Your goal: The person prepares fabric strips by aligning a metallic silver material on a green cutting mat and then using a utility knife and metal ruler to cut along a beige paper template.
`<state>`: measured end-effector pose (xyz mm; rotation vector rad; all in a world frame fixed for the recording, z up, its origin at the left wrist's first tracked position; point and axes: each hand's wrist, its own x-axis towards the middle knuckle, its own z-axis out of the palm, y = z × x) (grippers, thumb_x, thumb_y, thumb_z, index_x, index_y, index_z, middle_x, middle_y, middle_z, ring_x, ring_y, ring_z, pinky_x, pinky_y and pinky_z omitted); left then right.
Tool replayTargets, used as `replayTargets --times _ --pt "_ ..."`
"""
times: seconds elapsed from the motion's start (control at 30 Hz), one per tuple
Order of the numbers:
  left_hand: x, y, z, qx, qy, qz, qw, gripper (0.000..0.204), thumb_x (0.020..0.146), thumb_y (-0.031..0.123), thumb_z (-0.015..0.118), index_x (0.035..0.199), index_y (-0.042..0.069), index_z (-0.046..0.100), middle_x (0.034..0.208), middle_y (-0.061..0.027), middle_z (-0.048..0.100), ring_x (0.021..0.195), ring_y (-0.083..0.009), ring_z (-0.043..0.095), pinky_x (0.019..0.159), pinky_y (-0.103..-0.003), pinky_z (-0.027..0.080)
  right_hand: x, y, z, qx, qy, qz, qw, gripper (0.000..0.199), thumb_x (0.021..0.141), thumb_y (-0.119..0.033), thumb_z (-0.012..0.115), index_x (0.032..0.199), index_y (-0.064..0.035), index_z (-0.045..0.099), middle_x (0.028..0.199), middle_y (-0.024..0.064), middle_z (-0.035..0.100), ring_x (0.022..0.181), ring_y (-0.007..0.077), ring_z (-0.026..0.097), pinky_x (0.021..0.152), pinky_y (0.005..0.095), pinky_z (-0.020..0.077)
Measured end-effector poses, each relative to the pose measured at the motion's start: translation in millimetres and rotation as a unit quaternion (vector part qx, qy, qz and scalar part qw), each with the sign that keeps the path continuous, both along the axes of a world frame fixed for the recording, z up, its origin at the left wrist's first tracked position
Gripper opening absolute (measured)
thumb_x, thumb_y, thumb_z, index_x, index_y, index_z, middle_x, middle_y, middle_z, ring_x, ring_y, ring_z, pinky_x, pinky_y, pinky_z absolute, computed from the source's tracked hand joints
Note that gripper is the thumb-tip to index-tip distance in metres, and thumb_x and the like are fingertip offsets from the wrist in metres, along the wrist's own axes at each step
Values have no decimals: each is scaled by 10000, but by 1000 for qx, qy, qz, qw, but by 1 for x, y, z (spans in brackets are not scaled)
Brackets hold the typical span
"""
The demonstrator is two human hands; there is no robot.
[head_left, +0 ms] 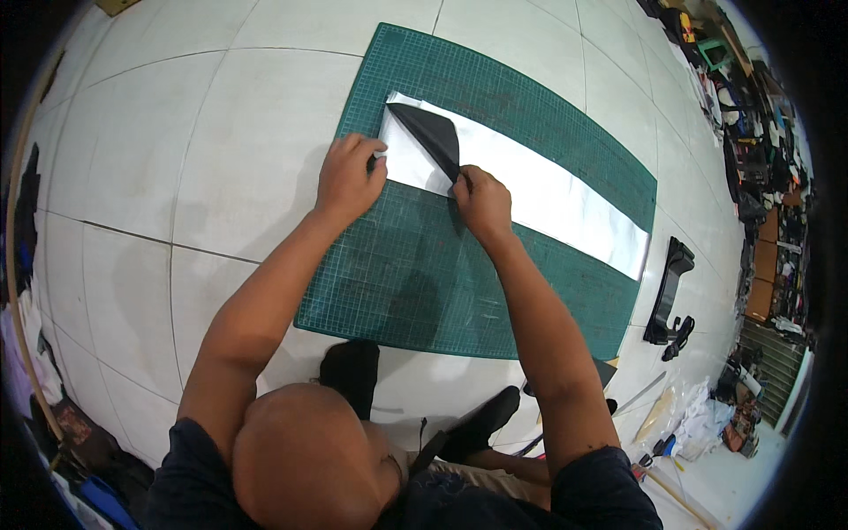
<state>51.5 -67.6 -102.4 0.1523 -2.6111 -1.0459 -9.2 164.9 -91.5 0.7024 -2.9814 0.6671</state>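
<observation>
A long white sheet (565,199) with a black reverse side lies in a strip across a green cutting mat (415,274). Near its left end the top layer is turned over, so a black triangular flap (433,132) shows. My right hand (484,205) pinches the tip of this flap at the strip's near edge. At the strip's left end is my left hand (351,179), its thumb and fingers curled together at the edge. Something small and dark shows between them, too little to name.
Pale floor tiles (256,115) surround the mat. A black device with a coiled cable (669,296) lies right of it. My black-covered feet (352,375) are at the near edge. Piled clutter (751,177) runs along the right side, and cloth and bags (53,380) lie far left.
</observation>
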Motion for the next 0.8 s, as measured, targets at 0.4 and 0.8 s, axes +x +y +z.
replayTargets --times 0.4,0.8 --pt "-55 1 -13 -224 25 -112 968 333 857 233 671 1144 66 693 1312 -104 593 1237 -306 503 1042 -447 374 13 7 -4 -60 43 15 997 198 872 -118 638 1050 -31 641 928 180 678 845 349 674 743 441 543" --pt "-60 -5 -24 -172 -34 -136 975 419 899 258 649 1272 70 614 1400 -133 531 1309 -339 462 1074 -467 364 7 12 -12 -138 39 -84 986 167 884 -90 635 1017 7 661 881 187 670 763 325 667 690 409 529"
